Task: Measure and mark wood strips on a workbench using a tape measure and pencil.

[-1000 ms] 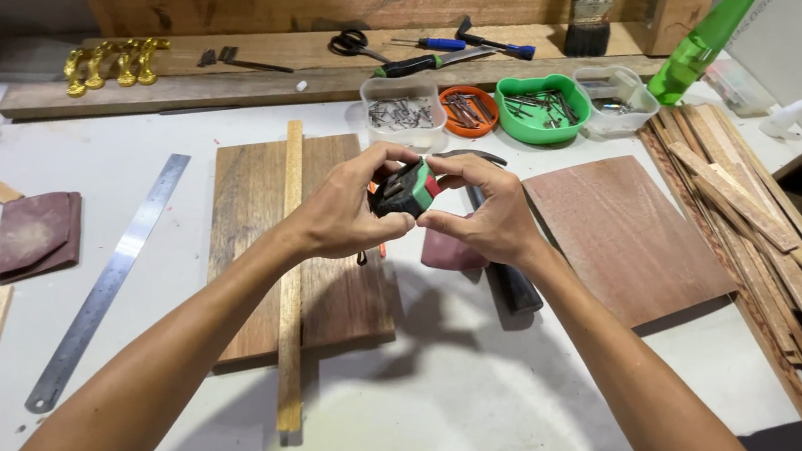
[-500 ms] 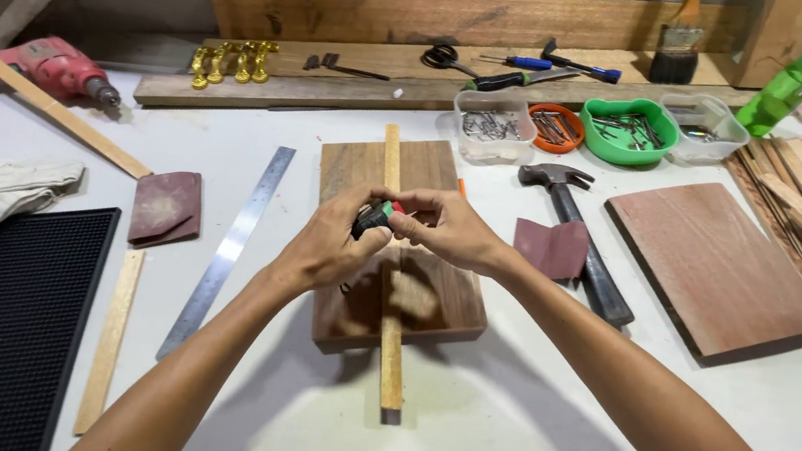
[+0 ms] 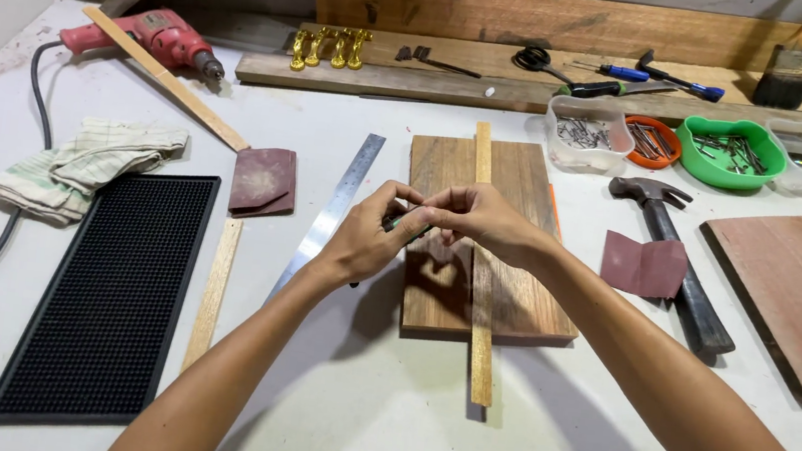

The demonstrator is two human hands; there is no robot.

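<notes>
Head view showed your left hand (image 3: 366, 240) and right hand (image 3: 478, 220) meeting at the centre of the frame, above a wooden board (image 3: 523, 300) with a thin wooden strip (image 3: 479, 335) lying lengthwise across it. Your fingers were pinched together around a small dark green object (image 3: 399, 223), mostly hidden between the fingertips, so I could not tell what it was; both hands gripped it, raised just above the board. Left of the hands lay a steel ruler (image 3: 338, 203) on the white bench, with a piece of sandpaper (image 3: 263, 181) and a black ribbed mat (image 3: 111, 293) further left. To the right of centre sat a hammer (image 3: 678, 267) beside another sandpaper sheet (image 3: 643, 266). In the upper left lay a red drill (image 3: 156, 34); in the upper right stood tubs of nails (image 3: 587, 136).
</notes>
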